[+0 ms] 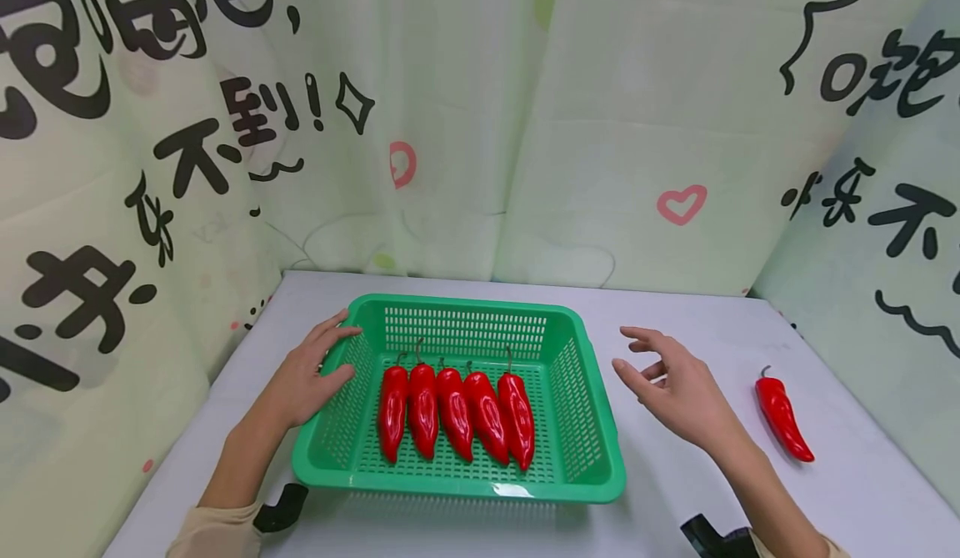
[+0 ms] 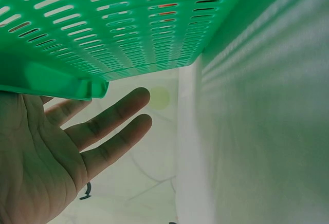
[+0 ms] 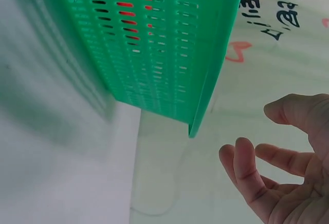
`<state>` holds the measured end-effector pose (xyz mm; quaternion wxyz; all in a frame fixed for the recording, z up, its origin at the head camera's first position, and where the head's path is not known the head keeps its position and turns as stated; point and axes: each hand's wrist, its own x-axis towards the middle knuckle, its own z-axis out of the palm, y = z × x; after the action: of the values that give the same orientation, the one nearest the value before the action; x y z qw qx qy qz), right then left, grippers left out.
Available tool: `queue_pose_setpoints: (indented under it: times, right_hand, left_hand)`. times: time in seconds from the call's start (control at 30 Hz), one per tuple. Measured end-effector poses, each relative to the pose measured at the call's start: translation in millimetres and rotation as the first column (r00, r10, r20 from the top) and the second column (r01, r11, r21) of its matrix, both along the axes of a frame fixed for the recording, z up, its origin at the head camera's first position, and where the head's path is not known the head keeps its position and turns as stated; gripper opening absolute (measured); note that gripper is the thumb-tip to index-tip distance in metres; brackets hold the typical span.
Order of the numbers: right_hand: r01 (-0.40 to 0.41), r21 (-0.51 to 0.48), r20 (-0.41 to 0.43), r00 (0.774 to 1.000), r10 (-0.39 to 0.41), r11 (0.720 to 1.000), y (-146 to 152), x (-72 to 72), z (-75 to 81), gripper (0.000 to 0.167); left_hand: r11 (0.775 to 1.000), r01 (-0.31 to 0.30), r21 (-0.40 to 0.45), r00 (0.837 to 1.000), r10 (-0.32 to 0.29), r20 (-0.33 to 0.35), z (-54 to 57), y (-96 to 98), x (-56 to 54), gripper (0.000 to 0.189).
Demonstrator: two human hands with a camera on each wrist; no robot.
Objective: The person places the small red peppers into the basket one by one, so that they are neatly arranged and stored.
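A green plastic basket (image 1: pixel 457 491) with slotted walls holds several glossy red peppers (image 1: pixel 453 412) lying side by side. At its left rim is my left hand (image 1: pixel 303 383), with the thumb and index finger reaching over the edge. In the left wrist view, two fingers (image 2: pixel 110 118) stretch out straight under the rim. My right hand (image 1: pixel 678 391) hovers between the basket and a single red pepper (image 1: pixel 782 419) lying on the table. Its fingers are loosely bent and hold nothing; the right wrist view shows a gap between the hand (image 3: pixel 288 172) and the basket wall (image 3: pixel 154 44).
The white table (image 1: pixel 667 500) carries the basket in its middle. Pale green curtains (image 1: pixel 465 124) with dark lettering and pink hearts enclose the back and both sides. Dark wrist mounts (image 1: pixel 281 508) sit at both sleeves.
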<state>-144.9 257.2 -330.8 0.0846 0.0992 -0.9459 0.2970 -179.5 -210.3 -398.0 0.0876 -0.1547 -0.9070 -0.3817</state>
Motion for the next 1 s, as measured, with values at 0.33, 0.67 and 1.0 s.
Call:
queue_pose_setpoints:
  times: [0.33, 0.67, 1.0]
  right_hand:
    - [0.041, 0.011, 0.015, 0.999, -0.042, 0.999, 15, 2.0, -7.7, 0.056]
    - [0.110, 0.020, 0.031, 0.993, -0.111, 0.994, 34, 4.2, -19.3, 0.059]
    - [0.155, 0.079, -0.014, 0.988, -0.155, 0.985, 46, 6.7, -28.9, 0.059]
  left_hand:
    - [1.000, 0.003, 0.003, 1.000, -0.003, -0.003, 0.6, -0.6, 1.2, 0.049]
    - [1.000, 0.006, 0.010, 1.000, -0.006, -0.001, 1.1, 0.0, 1.0, 0.049]
    - [1.000, 0.012, 0.015, 1.000, -0.012, -0.011, -1.0, -0.4, -0.6, 0.049]
